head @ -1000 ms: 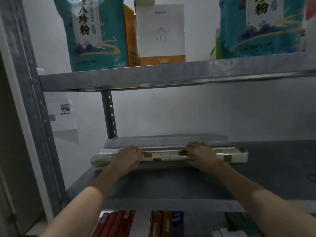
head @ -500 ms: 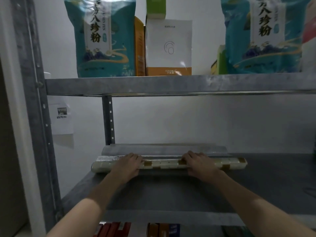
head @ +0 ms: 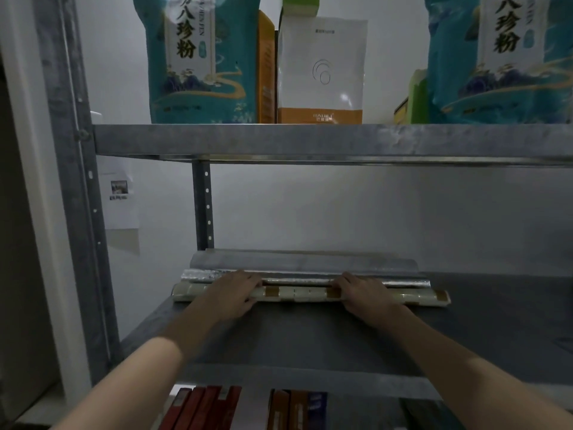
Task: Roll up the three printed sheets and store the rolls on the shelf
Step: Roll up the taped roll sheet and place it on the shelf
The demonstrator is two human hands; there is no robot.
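Filling most of the frame is a grey metal shelf unit (head: 310,141), its middle shelf (head: 465,330) running across the lower half and carrying the task's rolls at centre. Standing on the upper board, along the top of the frame, are two teal printed bags (head: 201,60) and a white-and-orange pouch (head: 321,69) between them. Lying at the back of the middle shelf is a grey roll (head: 304,262); touching its front is a silvery roll (head: 297,279), and in front of that, nearest the camera, a cream roll with brown squares (head: 304,293).

Judging by this, the last step seems to be in hand: the third roll is being set against the other two. The left hand (head: 234,293) is resting palm-down over the cream roll toward its left end, fingers curved over the top; the right hand (head: 364,293) is doing the same toward its right end. Both are pressing or lightly cupping rather than clenching, and whether the thumbs are wrapping beneath I cannot tell.

The next move is probably calling for a slow release, checking that the roll is neither rolling forward nor springing open.

The cream roll is looking tight and even, slightly longer than its neighbours, its right end sticking out past theirs.
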